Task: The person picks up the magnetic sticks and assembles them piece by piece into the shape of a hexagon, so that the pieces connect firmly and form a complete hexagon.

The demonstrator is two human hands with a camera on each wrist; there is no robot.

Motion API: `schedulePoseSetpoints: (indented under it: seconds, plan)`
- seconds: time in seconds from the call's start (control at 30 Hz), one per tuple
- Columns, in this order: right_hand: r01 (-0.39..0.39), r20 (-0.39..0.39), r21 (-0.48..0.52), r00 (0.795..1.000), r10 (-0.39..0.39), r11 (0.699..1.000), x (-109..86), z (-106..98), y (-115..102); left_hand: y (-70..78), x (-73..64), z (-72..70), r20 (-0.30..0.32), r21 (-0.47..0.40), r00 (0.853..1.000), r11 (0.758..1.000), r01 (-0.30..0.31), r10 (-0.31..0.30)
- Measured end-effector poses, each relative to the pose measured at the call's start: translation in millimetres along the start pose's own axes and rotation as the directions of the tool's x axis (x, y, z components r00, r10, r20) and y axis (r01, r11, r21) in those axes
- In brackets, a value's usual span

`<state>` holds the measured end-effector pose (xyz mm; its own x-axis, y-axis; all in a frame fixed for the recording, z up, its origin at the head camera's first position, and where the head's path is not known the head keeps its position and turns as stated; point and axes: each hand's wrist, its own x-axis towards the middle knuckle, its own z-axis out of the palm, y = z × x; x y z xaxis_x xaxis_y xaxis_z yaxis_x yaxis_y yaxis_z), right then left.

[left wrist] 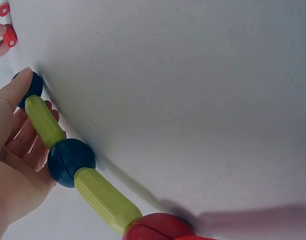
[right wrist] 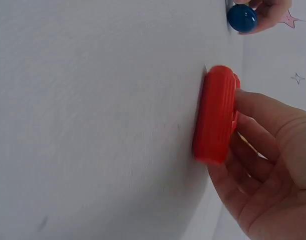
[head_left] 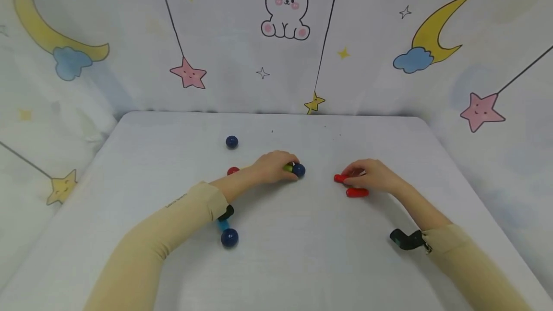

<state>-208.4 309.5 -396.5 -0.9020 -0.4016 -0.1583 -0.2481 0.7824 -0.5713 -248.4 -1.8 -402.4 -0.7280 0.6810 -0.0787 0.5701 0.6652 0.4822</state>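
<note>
Beige sleeves [head_left: 149, 234] slant toward the tabletop's far edge [head_left: 371, 121]; I see left hand [head_left: 273, 167] gripping navy ball [head_left: 299, 170], right hand [head_left: 375, 175] pinching red rod [head_left: 339, 178]

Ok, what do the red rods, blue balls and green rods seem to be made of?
Red rods: probably hard plastic, low sheen, with moulded-looking ridges; pale end discs may be metal.
Blue balls: likely hard plastic, glossy, given bright highlights and a seam line.
Green rods: seemingly plastic too, duller, ridged lengthwise.
</note>
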Motion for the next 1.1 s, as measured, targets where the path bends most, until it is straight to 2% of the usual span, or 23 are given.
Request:
schedulePoseSetpoints:
  seconds: [0.2,0.37,0.6,0.9,1.1]
  plan:
    - [0.080,-0.014,0.018,0.997,-0.080,0.997,27.5,18.4,-21.8,-1.1,-1.4,-1.3,0.009,-0.013,1.000,1.000,0.015,-0.015]
    - [0.120,-0.014,0.060,0.993,-0.120,0.991,41.6,27.8,-40.7,-1.1,-3.4,-2.7,0.006,-0.031,1.000,0.999,0.016,-0.016]
    - [0.176,-0.024,0.064,0.984,-0.175,0.982,48.6,33.5,-47.4,-4.0,-5.7,-2.4,0.006,-0.013,1.000,1.000,0.026,-0.026]
    - [0.168,-0.015,0.090,0.986,-0.167,0.982,54.9,41.2,-56.6,-2.5,-4.2,-2.3,-0.007,0.013,1.000,1.000,-0.017,0.017]
    - [0.172,-0.003,0.101,0.985,-0.172,0.980,59.5,44.4,-63.4,-4.9,-7.7,-1.6,-0.029,0.025,0.999,1.000,-0.016,0.016]
